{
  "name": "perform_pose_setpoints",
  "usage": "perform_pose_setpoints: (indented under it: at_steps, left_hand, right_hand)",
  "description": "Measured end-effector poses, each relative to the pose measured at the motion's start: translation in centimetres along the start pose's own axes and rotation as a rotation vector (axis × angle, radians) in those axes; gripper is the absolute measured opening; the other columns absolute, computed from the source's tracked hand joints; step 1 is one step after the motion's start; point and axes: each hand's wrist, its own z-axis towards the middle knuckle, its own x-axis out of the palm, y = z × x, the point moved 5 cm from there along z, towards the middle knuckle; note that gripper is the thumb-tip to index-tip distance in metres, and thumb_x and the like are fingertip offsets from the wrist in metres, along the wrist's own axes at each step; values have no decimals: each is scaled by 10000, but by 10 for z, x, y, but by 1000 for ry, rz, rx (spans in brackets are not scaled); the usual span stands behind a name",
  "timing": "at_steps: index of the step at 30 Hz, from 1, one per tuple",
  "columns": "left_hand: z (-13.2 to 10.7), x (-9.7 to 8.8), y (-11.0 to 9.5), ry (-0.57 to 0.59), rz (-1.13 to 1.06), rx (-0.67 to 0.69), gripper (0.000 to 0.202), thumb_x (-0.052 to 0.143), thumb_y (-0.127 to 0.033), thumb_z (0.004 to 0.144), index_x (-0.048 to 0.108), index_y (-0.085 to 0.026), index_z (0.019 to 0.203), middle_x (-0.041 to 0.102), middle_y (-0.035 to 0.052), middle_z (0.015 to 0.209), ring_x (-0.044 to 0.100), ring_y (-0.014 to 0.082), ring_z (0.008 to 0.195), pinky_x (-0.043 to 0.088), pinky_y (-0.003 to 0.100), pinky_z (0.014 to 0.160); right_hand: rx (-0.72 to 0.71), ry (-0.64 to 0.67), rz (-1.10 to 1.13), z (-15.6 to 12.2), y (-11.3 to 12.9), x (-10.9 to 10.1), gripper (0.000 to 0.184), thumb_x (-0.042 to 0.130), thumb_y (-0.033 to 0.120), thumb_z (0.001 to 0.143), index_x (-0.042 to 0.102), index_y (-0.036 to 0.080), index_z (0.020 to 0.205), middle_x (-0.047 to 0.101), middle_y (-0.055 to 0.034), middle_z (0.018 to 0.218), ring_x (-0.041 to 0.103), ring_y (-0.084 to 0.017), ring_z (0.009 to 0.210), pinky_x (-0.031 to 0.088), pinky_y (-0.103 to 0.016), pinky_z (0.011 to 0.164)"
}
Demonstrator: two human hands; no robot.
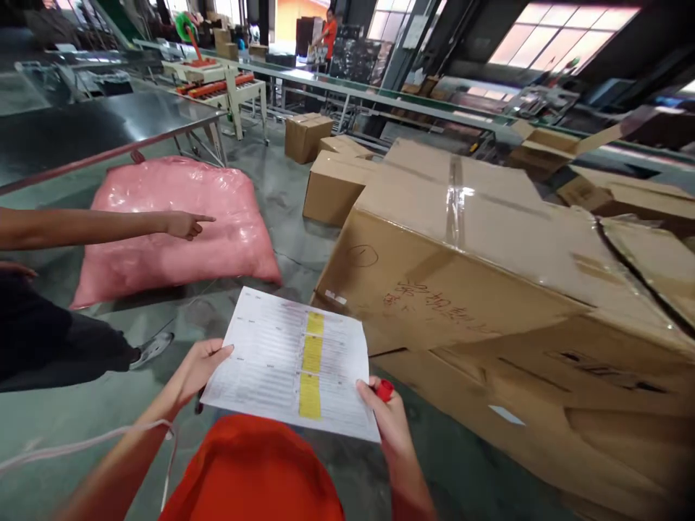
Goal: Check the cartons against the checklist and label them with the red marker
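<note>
A printed sheet of paper (260, 354) with yellow highlighted blocks is held out flat in front of my body. My left hand (200, 369) pinches its left edge, thumb on top. At the lower right edge, my right hand (386, 409) grips the sheet and also has a red marker (385, 391), its red end poking up between the fingers. Just beyond the paper stands a large taped carton (423, 282) with red handwriting and a circled 1 on its side.
A co-worker's hand (184, 224) points from the left over a pink plastic bag (228, 253) on the floor. A metal table (108, 123) stands behind it. Smaller cartons (337, 188), open boxes (548, 145) and a conveyor (347, 90) lie farther off; another person (329, 36) stands there.
</note>
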Motion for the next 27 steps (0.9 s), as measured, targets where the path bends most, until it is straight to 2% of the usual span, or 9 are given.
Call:
perform_pose_setpoints:
  at_steps: [5, 9, 13, 16, 18, 21, 25, 27]
  left_hand:
    - [15, -13, 21, 79, 24, -7, 469, 799, -560, 628, 735, -106, 724, 684, 47, 662, 530, 157, 557, 361, 244, 535]
    - [29, -25, 34, 147, -23, -56, 515, 842, -575, 529, 749, -109, 728, 695, 62, 655, 582, 196, 587, 440, 282, 578]
    - [40, -44, 41, 188, -82, -102, 585, 849, -622, 449, 752, -123, 740, 727, 84, 707, 656, 260, 698, 518, 352, 695]
    - [50, -70, 42, 155, -63, -118, 593, 825, -649, 454, 750, -135, 738, 745, 89, 743, 673, 281, 748, 528, 360, 711]
    - [58, -95, 41, 92, -12, -122, 559, 822, -629, 455, 751, -142, 721, 751, 88, 743, 671, 285, 744, 524, 354, 694]
    - [69, -146, 35, -30, 85, -112, 463, 809, -560, 483, 763, -163, 718, 760, 70, 746, 657, 274, 728, 504, 330, 660]
    - [76, -233, 38, -190, 198, -88, 361, 750, -551, 514, 727, -207, 617, 726, 34, 656, 633, 270, 714, 474, 309, 641]
    - [76, -280, 47, -282, 258, -90, 344, 720, -545, 533, 733, -221, 648, 723, 26, 650, 619, 271, 690, 456, 316, 628]
  right_hand:
    - [38, -62, 20, -13, -28, -2, 557, 893, 496, 401, 488, 199, 643, 586, 13, 569, 538, -141, 535, 449, -259, 520]
    - [72, -63, -8, -22, -36, 8, 518, 900, 492, 398, 549, 176, 611, 611, -7, 576, 548, -146, 539, 463, -261, 519]
    - [73, -38, -62, -21, -38, 33, 496, 892, 504, 428, 656, 151, 683, 664, -30, 653, 602, -177, 613, 498, -277, 581]
    - [41, -18, -146, -16, -39, 64, 504, 861, 552, 476, 646, 152, 695, 672, -40, 673, 613, -192, 650, 498, -286, 600]
    - [38, 3, -212, -11, -43, 91, 535, 836, 599, 486, 626, 152, 692, 668, -47, 669, 601, -187, 643, 490, -288, 595]
    - [41, 20, -284, -2, -53, 137, 571, 808, 649, 472, 594, 151, 653, 634, -39, 616, 546, -149, 567, 447, -266, 538]
    - [61, 22, -394, 11, -73, 192, 533, 736, 676, 556, 540, 181, 584, 424, 41, 397, 354, -85, 377, 271, -226, 402]
    - [68, 35, -443, 14, -82, 212, 493, 707, 661, 593, 545, 196, 591, 390, 54, 379, 324, -81, 357, 241, -223, 396]
